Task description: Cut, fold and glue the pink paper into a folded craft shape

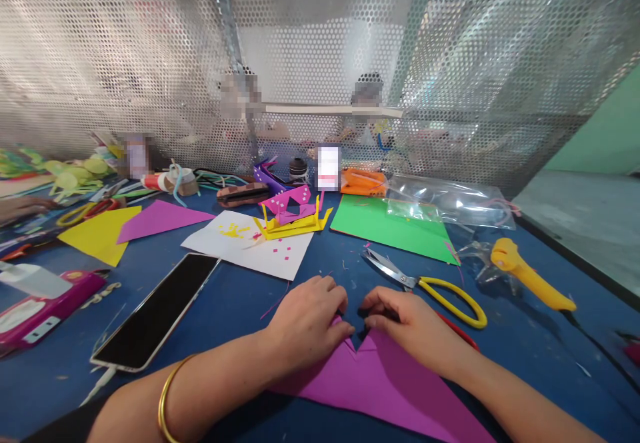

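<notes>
**Folding the purple sheet: crease step**

Blue worktable backed by a perforated metal screen, craft clutter all over. Left hand and right hand both press fingertips down on the near purple paper sheet, which lies flat at the table's front edge, a notch between two folded flaps. Fingers curled, pinching the flap corners; nothing lifted. Likely mid-fold, flattening the crease. Next move probably calls for even pressure along the fold line, keeping the corners aligned. Yellow-handled scissors just beside the right hand; black smartphone to the left.
</notes>
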{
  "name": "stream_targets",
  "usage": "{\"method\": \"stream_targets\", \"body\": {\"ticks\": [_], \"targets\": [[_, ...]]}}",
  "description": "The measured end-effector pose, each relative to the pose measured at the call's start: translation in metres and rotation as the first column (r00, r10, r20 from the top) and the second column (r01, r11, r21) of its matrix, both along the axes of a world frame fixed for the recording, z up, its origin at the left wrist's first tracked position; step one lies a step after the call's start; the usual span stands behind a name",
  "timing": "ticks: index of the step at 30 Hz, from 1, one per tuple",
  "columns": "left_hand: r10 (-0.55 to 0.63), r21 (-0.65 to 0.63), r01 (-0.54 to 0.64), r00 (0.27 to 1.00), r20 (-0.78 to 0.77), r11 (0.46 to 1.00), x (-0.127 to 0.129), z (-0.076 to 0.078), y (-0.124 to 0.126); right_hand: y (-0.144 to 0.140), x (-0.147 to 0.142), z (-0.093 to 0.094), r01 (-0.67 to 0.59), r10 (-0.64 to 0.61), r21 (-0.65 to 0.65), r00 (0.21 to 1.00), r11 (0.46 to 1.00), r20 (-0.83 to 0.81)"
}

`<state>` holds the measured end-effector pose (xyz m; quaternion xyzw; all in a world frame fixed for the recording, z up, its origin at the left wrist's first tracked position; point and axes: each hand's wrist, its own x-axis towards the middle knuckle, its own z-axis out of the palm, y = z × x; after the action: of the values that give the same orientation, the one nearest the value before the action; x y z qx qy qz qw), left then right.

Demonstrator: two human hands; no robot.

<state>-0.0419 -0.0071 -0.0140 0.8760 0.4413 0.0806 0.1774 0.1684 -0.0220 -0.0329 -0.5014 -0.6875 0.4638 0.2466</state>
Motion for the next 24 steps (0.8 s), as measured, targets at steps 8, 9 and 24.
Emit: {"method": "stream_targets", "body": {"ticks": [8, 9, 24], "targets": [[0.066, -0.170, -0.039, 0.985, 0.159, 0.985, 0.001, 0.010, 0.005, 0.001, 0.002, 0.001, 0.066, -0.065, 0.004, 0.997, 0.998, -0.032], [0.091, -0.210, -0.050, 0.978, 0.187, 0.976, 0.001, 0.010, 0.007, 0.001, 0.003, 0.001, 0.092, -0.092, 0.000, 0.995, 0.996, -0.046], [0.277, -0.468, -0.102, 0.905, 0.322, 0.878, -0.002, 0.012, 0.013, -0.001, 0.001, 0.006, 0.176, -0.183, -0.082, 0.978, 0.981, -0.101]]}}
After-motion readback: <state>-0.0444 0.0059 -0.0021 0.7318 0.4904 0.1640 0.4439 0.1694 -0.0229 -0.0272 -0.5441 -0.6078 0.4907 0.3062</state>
